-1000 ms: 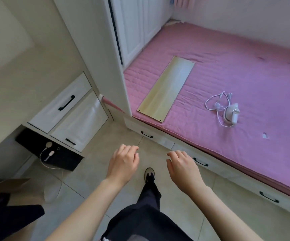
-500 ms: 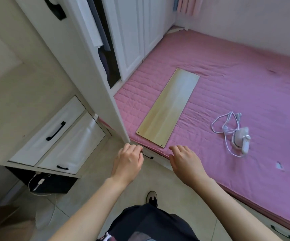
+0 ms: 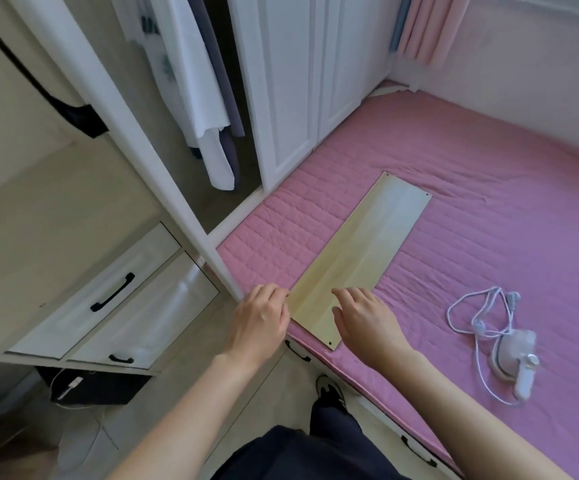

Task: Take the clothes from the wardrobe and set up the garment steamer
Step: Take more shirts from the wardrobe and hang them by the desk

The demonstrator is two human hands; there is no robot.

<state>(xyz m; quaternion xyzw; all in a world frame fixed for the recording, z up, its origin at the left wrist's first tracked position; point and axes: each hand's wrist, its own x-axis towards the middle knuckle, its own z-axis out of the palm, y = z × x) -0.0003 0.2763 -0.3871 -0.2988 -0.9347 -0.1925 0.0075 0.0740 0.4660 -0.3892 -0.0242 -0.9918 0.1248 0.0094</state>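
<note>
The white wardrobe (image 3: 281,98) stands open at the upper left. Clothes hang inside: a white garment (image 3: 194,98) and a purple-grey one (image 3: 224,98) behind it. A small white garment steamer (image 3: 518,358) lies on the pink bed at the right, its white cord (image 3: 478,313) looped beside it. My left hand (image 3: 260,323) hovers at the bed's near corner with fingers loosely curled and holds nothing. My right hand (image 3: 364,320) is over the near end of a pale wooden board (image 3: 364,258), fingers apart and empty.
The pink quilted mattress (image 3: 489,202) fills the right side, with drawers (image 3: 295,351) in its base. A white desk unit with two black-handled drawers (image 3: 115,299) stands at the left, beside the open wardrobe door's edge (image 3: 135,150). My foot (image 3: 329,393) is on the tiled floor.
The view has tilted up and moved closer to the bed, bringing the hanging clothes into sight. Both hands have moved forward, from over the floor to the bed's edge and the board.
</note>
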